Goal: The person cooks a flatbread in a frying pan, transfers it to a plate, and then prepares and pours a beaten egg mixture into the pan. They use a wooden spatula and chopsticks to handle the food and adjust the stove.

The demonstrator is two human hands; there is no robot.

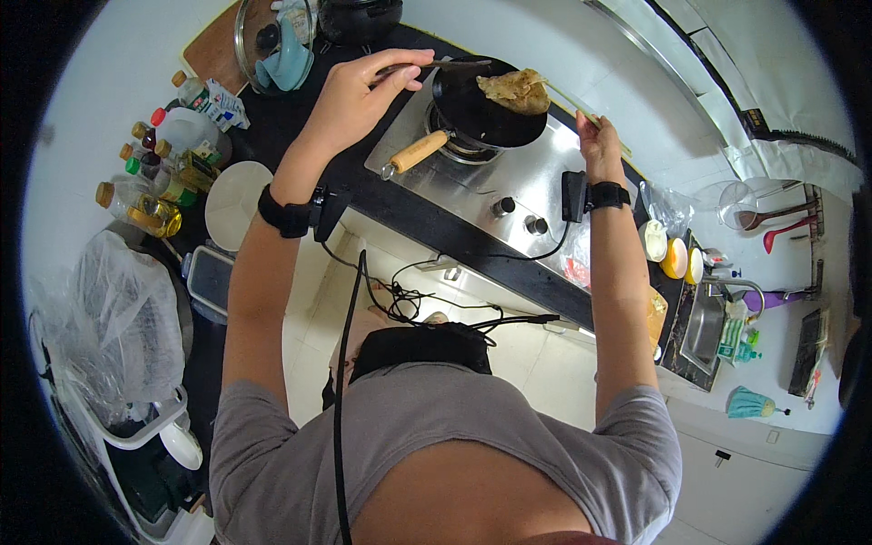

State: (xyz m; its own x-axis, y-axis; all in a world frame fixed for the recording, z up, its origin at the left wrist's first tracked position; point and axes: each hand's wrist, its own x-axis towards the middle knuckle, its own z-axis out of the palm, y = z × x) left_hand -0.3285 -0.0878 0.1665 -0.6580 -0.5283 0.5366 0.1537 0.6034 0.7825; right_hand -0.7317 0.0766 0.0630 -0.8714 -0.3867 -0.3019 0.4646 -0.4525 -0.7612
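A black frying pan [470, 116] with a light wooden handle [420, 151] sits on the left burner of a stainless-steel gas stove [470, 184]. My left hand [368, 92] grips a thin dark utensil [460, 64], perhaps a chopstick or a spatula handle, whose end reaches over the pan. To the right of the pan, my right hand [599, 143] holds a slender pale green stick [575, 102], likely a chopstick. Its far end meets a browned, folded piece of flat food [516, 92], which appears raised at the pan's far right side. Whether the dark utensil touches the food I cannot tell.
Oil and sauce bottles [153, 211] crowd the left counter beside a white bowl [235, 204] and a lidded container [210, 276]. A glass lid [240, 41] and black pot [361, 20] stand behind. Rightward are yellow-edged cups [674, 259] and a sink [703, 327]. Black cables [409, 306] hang before me.
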